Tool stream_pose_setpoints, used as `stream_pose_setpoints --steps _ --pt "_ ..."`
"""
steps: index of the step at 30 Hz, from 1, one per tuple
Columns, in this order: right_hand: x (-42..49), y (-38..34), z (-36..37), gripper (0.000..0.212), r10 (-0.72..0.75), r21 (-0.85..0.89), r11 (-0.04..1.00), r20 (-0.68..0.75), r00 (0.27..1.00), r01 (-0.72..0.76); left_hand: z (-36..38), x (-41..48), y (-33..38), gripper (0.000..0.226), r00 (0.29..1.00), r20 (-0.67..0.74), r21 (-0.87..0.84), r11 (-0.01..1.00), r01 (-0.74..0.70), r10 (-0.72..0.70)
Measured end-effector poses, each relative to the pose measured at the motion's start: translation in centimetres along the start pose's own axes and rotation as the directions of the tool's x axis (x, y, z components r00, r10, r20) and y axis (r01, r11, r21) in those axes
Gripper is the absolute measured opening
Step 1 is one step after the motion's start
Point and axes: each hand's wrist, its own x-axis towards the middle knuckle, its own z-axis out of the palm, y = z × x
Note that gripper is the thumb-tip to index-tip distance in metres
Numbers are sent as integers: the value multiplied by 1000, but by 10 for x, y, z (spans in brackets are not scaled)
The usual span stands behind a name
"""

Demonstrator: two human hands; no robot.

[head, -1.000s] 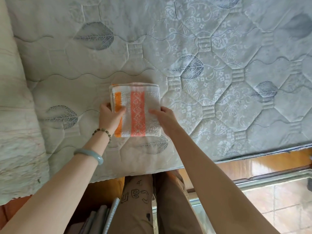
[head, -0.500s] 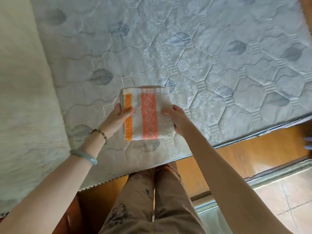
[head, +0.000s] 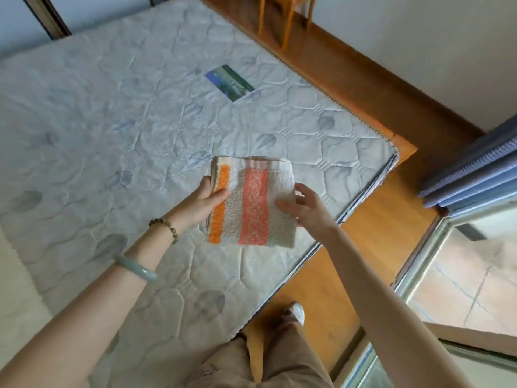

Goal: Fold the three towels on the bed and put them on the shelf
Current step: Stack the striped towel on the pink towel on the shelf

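- towel (head: 251, 201): folded into a thick squarish wad, beige terry, narrow orange stripe by the left edge, wider salmon patterned stripe down the middle; held roughly flat between both hands, lifted off the bed, seen against the mattress near its right edge.
- left hand (head: 205, 200): grip closed on the towel's left edge, thumb on top across the orange stripe, fingers tucked underneath, out of sight.
- right hand (head: 307, 210): at the towel's right edge, grip loose, thumb lying on the top face, fingers spread and not curled round the cloth; motion-blurred, contact underneath unreadable.
- bead bracelet (head: 165, 224): on the left wrist.
- green bangle (head: 137, 268): further up the same forearm.
- bed (head: 126, 121): bare quilted mattress, whitish with grey leaf print, filling left and centre.
- label (head: 229, 83): blue-green rectangle flat on the mattress, well beyond the towel, toward the far right side.
- bed frame (head: 349, 79): orange wood along the mattress's right side and round its corner.
- wooden legs (head: 282, 15): top centre, beyond the mattress; rest of the piece cut off.
- trousers (head: 279, 365): tan, bottom centre.
- shoe (head: 297, 313): white, on the wooden floor just beside the bed.
- curtain (head: 475, 169): blue-grey pleats at the right edge.
- glass door (head: 461, 275): below the curtain, metal frame, tiled ground visible through it.
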Motion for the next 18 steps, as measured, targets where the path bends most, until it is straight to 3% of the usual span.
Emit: stream_pose_setpoints --steps 3,9,14,18 --pt "-13 -5 -55 47 -12 96 995 -77 997 20 33 21 48 75 995 77 30 998 -64 61" --pt "-40 -11 -181 44 -13 282 957 -170 985 61 121 82 136 43 983 132 79 987 -139 128" --pt "-54 -25 -302 52 -25 319 940 -288 957 121 207 131 227 59 961 220 -11 985 -171 169" --pt "-65 -32 -381 38 -49 313 934 -359 932 170 273 164 286 25 937 283 -135 976 -172 205"
